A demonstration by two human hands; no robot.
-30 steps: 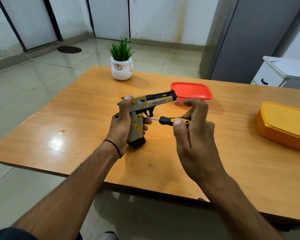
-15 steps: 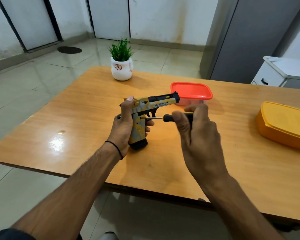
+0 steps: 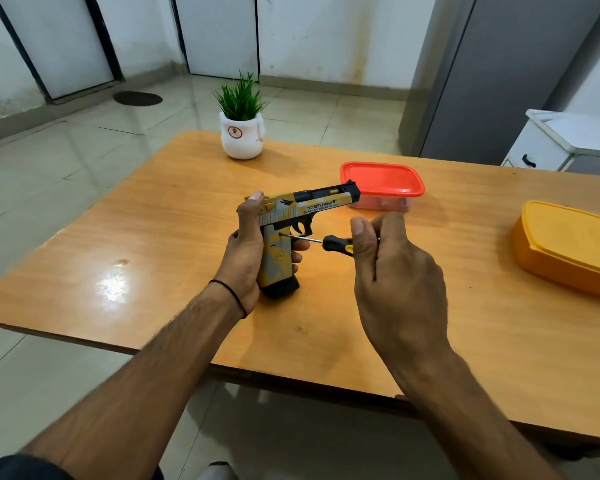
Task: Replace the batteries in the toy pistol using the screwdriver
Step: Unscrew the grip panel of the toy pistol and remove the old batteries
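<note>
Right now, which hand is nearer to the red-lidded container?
Right. The right hand is in front of the red-lidded container; the left hand, on the toy pistol, is farther left.

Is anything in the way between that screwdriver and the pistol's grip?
Nothing visible. The screwdriver shaft runs clear just above the fingers of the left hand, with its tip at the grip of the pistol.

On table (image 3: 153, 237): toy pistol (image 3: 302, 206) in left hand (image 3: 245, 251), screwdriver (image 3: 333, 243) in right hand (image 3: 395, 282), its tip on the pistol grip between the hands. Potted plant (image 3: 241, 133) well beyond left hand; lidded box (image 3: 381, 178) just behind the muzzle, beyond right hand. Second box (image 3: 568, 247) well apart, right of right hand.
</note>
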